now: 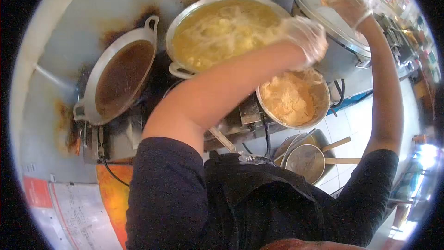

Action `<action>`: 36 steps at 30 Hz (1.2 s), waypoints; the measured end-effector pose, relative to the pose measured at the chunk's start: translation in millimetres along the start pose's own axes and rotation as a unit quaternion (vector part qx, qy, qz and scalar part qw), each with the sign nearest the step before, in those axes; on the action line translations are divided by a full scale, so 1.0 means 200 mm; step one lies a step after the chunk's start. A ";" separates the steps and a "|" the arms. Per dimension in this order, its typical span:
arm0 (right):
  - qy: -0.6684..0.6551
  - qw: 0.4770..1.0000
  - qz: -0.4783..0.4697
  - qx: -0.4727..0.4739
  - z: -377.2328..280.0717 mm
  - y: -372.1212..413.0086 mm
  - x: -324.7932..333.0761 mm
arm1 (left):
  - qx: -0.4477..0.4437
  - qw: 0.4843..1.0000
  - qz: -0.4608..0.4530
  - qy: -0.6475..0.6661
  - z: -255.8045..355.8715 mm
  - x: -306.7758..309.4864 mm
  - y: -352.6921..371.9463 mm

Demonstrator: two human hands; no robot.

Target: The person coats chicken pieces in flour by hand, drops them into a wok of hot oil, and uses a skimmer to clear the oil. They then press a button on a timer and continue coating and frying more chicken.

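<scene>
My left hand [304, 38], in a clear plastic glove, reaches across to the right edge of a large wok [173, 30]. Its fingers are smeared by motion. Pale battered pieces [226, 24] bubble in the wok's yellow oil. My right hand [348, 5], also gloved, is raised over a big lidded metal pot [319, 7]. Its fingers are curled, and their tips look caked in tan coating; whatever they hold I cannot make out. Below my left hand sits a round bowl [265, 111] of orange-tan flour [293, 99].
On the left stands a smaller wok [90, 88] of dark brown oil. A wooden-handled strainer [305, 163] rests over a bucket [329, 171] near the tiled floor [356, 120]. A handle [222, 140] sticks out from the stove's front. Stained grey wall [88, 23] lies behind.
</scene>
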State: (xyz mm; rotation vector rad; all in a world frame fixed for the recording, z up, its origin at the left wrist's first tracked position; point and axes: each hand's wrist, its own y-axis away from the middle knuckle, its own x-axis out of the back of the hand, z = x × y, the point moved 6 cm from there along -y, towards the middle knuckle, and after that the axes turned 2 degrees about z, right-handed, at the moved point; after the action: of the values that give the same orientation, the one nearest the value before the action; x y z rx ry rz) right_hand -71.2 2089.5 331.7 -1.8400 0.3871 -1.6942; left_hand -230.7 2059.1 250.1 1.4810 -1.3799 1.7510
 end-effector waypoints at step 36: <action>-0.007 0.871 -0.486 -0.068 -0.08 1.80 -1.45 | 0.011 0.953 -0.301 0.020 0.56 -0.79 0.12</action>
State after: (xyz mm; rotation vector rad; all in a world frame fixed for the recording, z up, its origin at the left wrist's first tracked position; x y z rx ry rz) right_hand -62.7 1975.5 -116.6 -2.3423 -0.5622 -2.3002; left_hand -150.4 1990.0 86.6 1.6435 -0.7654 1.3901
